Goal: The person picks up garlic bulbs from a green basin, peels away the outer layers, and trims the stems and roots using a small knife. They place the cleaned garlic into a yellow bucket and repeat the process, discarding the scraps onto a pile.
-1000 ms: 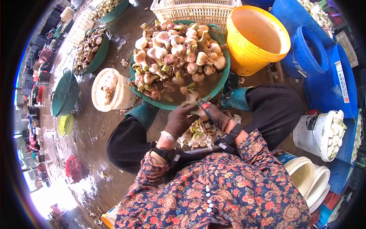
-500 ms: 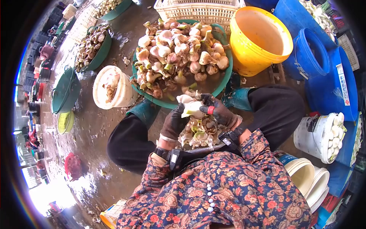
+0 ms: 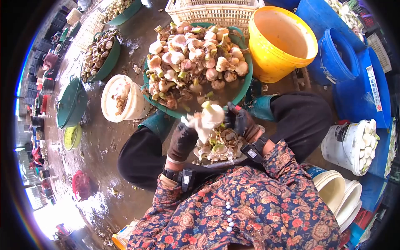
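Observation:
My left hand [image 3: 183, 139], in a dark glove, is closed round a pale garlic bulb [image 3: 212, 116] with a cut greenish stem; the white skin beside it is blurred by motion. Just right of the bulb is my right hand [image 3: 243, 123], gloved, with a red band on one finger. Its fingers are curled, and whatever they may hold is hidden. Below both hands, a heap of garlic peelings [image 3: 221, 148] lies in my lap. In front stands a green tub [image 3: 250, 79] of unpeeled garlic bulbs [image 3: 196, 56] with brownish water at its near side.
A white bucket [image 3: 109, 109] with skins stands left of the tub, a yellow bucket [image 3: 256, 62] right of it. A cream crate [image 3: 216, 16] is behind. On my right are blue tubs [image 3: 358, 91] and a white bucket of peeled garlic [image 3: 339, 146]. The floor [image 3: 125, 154] looks wet.
My right hand has moved slightly right, away from the bulb. My left hand has shifted left, and the bulb has turned so its stem end points up.

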Available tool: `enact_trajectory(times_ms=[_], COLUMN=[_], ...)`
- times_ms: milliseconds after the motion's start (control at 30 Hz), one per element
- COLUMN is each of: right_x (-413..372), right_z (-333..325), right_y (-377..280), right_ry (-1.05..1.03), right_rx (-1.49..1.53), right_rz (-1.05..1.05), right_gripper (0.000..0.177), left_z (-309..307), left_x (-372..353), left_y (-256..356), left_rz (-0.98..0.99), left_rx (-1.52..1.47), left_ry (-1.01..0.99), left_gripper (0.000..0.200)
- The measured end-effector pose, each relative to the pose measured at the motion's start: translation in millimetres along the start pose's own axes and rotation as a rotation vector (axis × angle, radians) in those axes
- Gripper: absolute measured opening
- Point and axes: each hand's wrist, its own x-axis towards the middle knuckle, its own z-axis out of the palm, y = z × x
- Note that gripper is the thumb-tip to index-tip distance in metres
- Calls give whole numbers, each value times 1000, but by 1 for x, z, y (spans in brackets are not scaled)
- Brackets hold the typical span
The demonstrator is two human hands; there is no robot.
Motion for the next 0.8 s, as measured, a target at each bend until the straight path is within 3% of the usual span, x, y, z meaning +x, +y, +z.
enact_trajectory(times_ms=[33,67,100,133,200,233,267,333,400,433,467,500,533,567,600,667,733,800], right_x=[16,27,24,27,28,35,38,43,40,40,40,40,35,30,25,18,24,13], right_z=[47,74,55,56,58,79,86,92,87,86,85,76,67,55,44,37,57,33], right_y=[23,34,32,29,24,25,25,21,20,19,19,26,25,23,20,16,17,11], right_ry=[323,637,603,596,510,567,571,702,720,864,1003,969,975,1059,1141,1153,1022,1031], right_rx=[-502,-1011,-1294,-1290,-935,-810,-808,-1220,-1232,-1093,-947,-760,-760,-705,-647,-595,-337,-300], right_rz=[-179,-352,-343,-344,-88,-85,-86,126,137,133,126,-142,-149,-247,-344,-301,-343,-389], right_gripper=[39,43,46,46,44,40,40,38,32,28,24,21,21,21,22,22,23,27], left_z=[-3,-6,-6,-6,-1,4,5,8,6,3,-1,-3,-2,-1,0,-25,-34,-48], left_x=[10,5,11,18,8,-6,-8,-7,-2,0,3,6,7,-3,-20,-23,-20,-6], left_y=[10,10,16,24,11,-8,-10,-3,7,12,17,21,23,20,9,16,31,56], left_rz=[-53,-209,-146,-82,-106,-224,-343,-332,-50,-50,-118,-182,-247,-443,-658,-639,-534,-721], left_rx=[-181,-150,-32,87,67,-3,-73,-166,146,146,39,-71,-183,-589,-1144,-1038,-1170,-1403], left_ry=[19,-9,29,61,71,44,18,79,95,95,65,31,-4,19,165,109,299,572], left_gripper=[39,43,44,45,47,49,50,48,41,41,38,35,33,31,20,17,22,28])
